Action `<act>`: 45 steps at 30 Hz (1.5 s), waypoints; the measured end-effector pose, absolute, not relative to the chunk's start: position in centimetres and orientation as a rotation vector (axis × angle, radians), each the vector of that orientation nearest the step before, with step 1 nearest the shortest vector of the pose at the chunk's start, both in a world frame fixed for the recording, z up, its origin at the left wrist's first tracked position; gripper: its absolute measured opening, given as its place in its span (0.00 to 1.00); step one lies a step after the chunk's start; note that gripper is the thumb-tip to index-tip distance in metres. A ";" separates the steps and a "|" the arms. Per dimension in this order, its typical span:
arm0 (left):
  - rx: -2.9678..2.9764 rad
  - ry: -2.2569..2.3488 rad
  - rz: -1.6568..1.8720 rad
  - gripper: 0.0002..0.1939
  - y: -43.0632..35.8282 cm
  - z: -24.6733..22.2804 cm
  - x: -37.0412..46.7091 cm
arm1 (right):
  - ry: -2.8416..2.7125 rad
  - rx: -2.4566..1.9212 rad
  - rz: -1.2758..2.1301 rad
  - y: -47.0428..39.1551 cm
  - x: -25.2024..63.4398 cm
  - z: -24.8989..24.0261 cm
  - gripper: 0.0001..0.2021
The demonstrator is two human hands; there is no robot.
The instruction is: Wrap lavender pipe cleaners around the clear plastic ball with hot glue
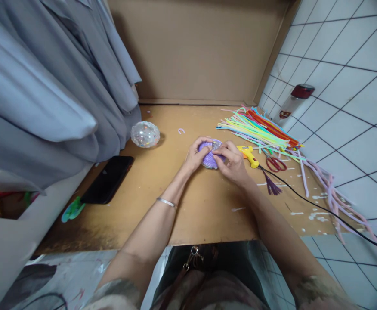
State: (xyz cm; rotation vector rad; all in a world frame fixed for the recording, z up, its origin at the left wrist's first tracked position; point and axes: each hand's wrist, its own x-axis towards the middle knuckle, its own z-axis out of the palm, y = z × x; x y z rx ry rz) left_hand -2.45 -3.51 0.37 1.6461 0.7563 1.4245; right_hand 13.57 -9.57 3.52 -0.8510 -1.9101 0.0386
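Observation:
A round purple piece [209, 159], coiled in look with a clear or silvery patch near its top, is between my hands at the middle of the table. My left hand [196, 155] grips its left edge, thumb over the top. My right hand [232, 160] has its fingers pinched together at the right side of the clear patch; whether they hold a small part there is hidden. Just right of my right hand lies a yellow glue gun [249, 156]. A clear ball with coloured specks [145, 134] rests to the left.
Colourful pipe cleaners [262, 129], red-handled scissors [276, 163], a purple tassel [272, 186] and a black cord [300, 194] lie on the right. A bottle [292, 105] stands by the tiled wall. At left are a black phone [107, 180], a green item [73, 209] and a grey curtain [46, 86].

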 end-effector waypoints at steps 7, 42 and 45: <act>1.584 0.705 1.429 0.13 -3.6 0.5 -2.5 | -1.908 -0.851 0.034 -9.6 13.7 3.4 0.07; 1.495 0.740 1.495 0.09 -4.2 0.9 -2.0 | -1.922 -0.828 -0.020 -9.5 13.7 3.3 0.06; 1.490 0.757 1.509 0.07 -4.2 0.9 -1.8 | -1.925 -0.834 -0.020 -9.5 13.7 3.3 0.06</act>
